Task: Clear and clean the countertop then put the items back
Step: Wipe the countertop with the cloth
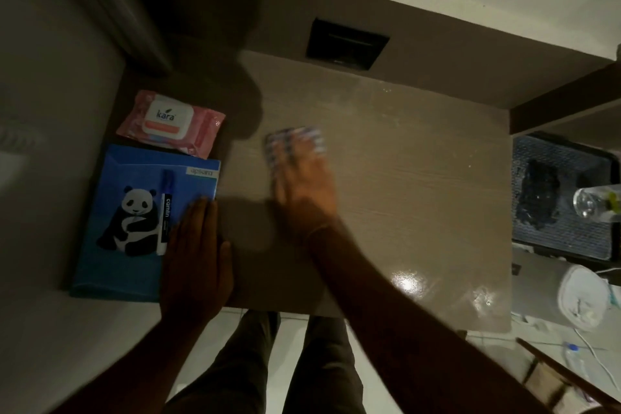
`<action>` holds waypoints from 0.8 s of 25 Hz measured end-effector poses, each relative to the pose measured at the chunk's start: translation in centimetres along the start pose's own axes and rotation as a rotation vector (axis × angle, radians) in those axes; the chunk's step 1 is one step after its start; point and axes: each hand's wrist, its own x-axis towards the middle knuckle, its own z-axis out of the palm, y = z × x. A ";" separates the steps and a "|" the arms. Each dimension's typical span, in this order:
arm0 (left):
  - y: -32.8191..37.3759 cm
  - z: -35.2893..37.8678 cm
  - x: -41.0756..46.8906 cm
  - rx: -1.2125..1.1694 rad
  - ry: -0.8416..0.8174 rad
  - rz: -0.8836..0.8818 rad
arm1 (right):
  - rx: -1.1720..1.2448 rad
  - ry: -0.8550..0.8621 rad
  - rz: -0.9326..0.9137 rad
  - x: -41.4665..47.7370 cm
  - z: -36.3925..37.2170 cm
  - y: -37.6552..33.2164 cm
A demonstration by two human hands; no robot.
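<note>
My right hand (307, 191) lies flat and blurred on a checked cleaning cloth (277, 149) pressed to the beige countertop (420, 185). My left hand (196, 262) rests flat, fingers together, on the counter's front left and overlaps the edge of a blue folder with a panda picture (134, 222). A blue and white marker (166, 212) lies on the folder. Behind the folder sits a pink pack of wet wipes (171, 123). The cloth is partly hidden under my fingers.
A black square socket box (347, 44) is set in the counter's back. To the right, a lower surface holds a dark tray (564, 198) with a black object and a clear glass (591, 202). A white round item (584, 296) lies by the floor at right.
</note>
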 end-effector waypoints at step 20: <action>0.4 -0.2 0.2 0.126 -0.124 -0.039 | 0.041 0.092 0.058 5.2 -0.7 2.9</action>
